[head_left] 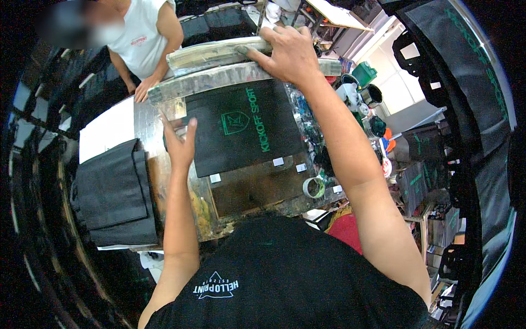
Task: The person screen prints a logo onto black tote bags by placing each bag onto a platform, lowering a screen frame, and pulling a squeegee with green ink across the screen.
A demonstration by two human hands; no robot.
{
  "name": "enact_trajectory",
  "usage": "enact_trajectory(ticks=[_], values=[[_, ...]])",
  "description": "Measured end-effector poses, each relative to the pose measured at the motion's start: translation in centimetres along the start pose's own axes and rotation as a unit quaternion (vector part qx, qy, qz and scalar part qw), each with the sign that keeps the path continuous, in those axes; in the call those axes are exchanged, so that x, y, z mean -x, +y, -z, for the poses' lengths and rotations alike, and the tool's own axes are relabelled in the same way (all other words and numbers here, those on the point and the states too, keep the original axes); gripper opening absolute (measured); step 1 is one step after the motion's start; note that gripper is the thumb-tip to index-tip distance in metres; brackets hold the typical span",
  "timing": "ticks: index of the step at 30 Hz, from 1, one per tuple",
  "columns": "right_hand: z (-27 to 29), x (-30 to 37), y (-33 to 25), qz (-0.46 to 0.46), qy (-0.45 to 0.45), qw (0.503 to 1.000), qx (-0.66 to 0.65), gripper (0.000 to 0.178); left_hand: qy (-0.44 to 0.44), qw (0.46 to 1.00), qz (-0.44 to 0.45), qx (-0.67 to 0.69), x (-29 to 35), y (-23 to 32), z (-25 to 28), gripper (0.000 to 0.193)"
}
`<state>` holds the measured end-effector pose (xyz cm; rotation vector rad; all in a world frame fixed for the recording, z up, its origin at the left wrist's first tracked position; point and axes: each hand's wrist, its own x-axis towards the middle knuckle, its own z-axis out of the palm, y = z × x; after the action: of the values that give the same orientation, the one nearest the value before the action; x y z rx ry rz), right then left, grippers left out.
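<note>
My right hand point(290, 55) is closed over a pale, paint-stained wooden bar point(213, 55), its thumb pressed along the near side. Just in front runs a longer stained wooden bar point(219, 81), which looks like the edge of a raised printing-screen frame. Below it, a black fabric sheet point(219, 151) lies flat on the work board, bearing a green shield emblem and green lettering. My left hand point(178, 140) is over the sheet's left edge, fingers spread and nothing in them. Whether it touches the sheet I cannot tell.
A stack of black fabric pieces point(112, 192) lies at the left. A co-worker point(145, 38) stands at the far left, one hand by the frame's left end. Tape roll point(314, 187) sits at the board's right; paint pots point(371, 95) and a green jug point(364, 73) stand farther right.
</note>
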<state>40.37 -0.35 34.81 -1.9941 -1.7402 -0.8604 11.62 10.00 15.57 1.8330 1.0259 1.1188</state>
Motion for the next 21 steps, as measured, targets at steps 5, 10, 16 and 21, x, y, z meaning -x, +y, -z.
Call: enact_trajectory(ticks=[5, 10, 16, 21], values=[[-1.3, -2.3, 1.4, 0.004, 0.017, 1.0, 0.003, 0.049, -0.137, 0.912, 0.159, -0.351, 11.8, -13.7, -0.7, 0.095], [-0.2, -4.6, 1.8, -0.025, -0.033, 0.999, -0.03, 0.057, -0.121, 0.93, 0.195, -0.288, 13.3, -13.2, -1.9, 0.067], [0.5, -6.9, 2.1, -0.061, -0.06, 0.993, -0.087, 0.061, -0.132, 0.929, 0.195, -0.285, 11.3, -15.8, -1.1, 0.048], [-0.8, -6.4, 2.6, -0.039, -0.06, 0.997, -0.038, 0.058, -0.117, 0.957, 0.183, -0.192, 10.7, -14.9, -1.7, 0.047]])
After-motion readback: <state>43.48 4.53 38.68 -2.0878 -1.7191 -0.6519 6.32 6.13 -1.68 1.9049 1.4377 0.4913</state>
